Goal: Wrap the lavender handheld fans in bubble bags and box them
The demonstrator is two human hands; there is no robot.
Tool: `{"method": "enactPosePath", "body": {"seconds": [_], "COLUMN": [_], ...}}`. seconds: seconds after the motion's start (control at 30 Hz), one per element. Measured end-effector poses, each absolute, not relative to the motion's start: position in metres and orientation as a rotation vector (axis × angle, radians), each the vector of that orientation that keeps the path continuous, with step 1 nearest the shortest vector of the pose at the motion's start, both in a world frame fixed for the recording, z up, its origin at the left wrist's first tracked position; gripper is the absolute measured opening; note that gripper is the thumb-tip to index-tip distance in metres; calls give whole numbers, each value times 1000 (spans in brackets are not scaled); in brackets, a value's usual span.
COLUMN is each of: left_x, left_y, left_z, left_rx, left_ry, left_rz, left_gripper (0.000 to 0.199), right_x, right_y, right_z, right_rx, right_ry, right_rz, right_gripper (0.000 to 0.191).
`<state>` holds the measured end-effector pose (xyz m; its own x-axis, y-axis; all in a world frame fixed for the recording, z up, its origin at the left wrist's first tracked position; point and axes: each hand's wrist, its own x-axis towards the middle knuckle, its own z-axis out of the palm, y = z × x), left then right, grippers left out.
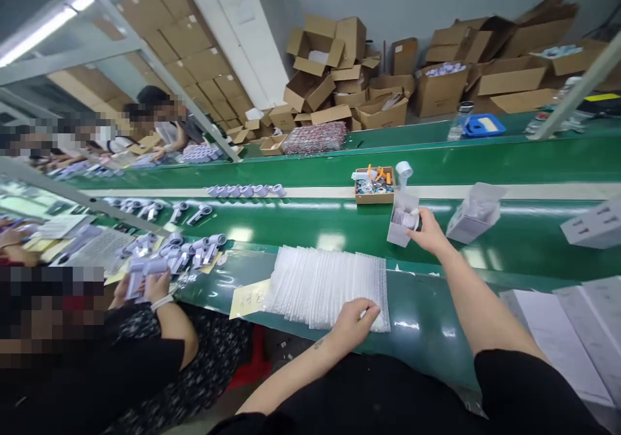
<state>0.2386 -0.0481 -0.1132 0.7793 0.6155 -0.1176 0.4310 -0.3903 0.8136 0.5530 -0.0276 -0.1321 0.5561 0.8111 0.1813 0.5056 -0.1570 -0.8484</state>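
Note:
My right hand (427,231) reaches over the green belt and grips the side of a small open white box (398,235), which has a light-coloured item inside. My left hand (356,322) is closed over the front right edge of a row of bubble-wrap sleeves (325,286); whether its fingers hold a sleeve is hard to make out. A yellow note (248,299) sticks out at the left of the sleeves. Just behind the white box, a white round-headed device (403,171) stands next to a small carton of mixed parts (374,197).
Another open white box (476,211) stands to the right, with a printed white box (594,224) beyond. White boxes (557,331) lie at the near right. A co-worker's hands (152,286) hold a device at the left. Purple devices (245,191) line the belt's white strip.

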Motion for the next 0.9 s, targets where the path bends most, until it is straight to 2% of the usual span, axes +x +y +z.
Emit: {"method": "enactPosePath", "body": {"seconds": [0.17,0.37,0.47,0.57,0.63,0.73,0.9], "left_x": [202,170,159,149,142,131,112], "left_y": [-56,-45,-44,-41,-36,-27,-18], "left_z": [-127,-126,-128,-128,-126,-124,-122], "left_rx": [1864,1769,1732,1749,1756,1741,1749], "left_ry": [965,1112,1104,1023,981,978,963], "left_rz": [226,233,193,141,130,132,149], "left_gripper": [33,32,30,29,28,28,28], "right_x": [568,555,544,511,472,398,317], "right_y": [45,63,51,17,-14,-57,-80], "right_z": [-157,-153,-154,-174,-198,-238,-267], "right_rx": [-1807,-1887,-1927,-2051,-2164,-2187,-2433], "right_ry": [-1141,-1218,-1328,-1134,-961,-1089,-1185], "right_rz": [553,548,318,120,261,687,630], "right_gripper": [49,52,59,59,53,72,84]}}
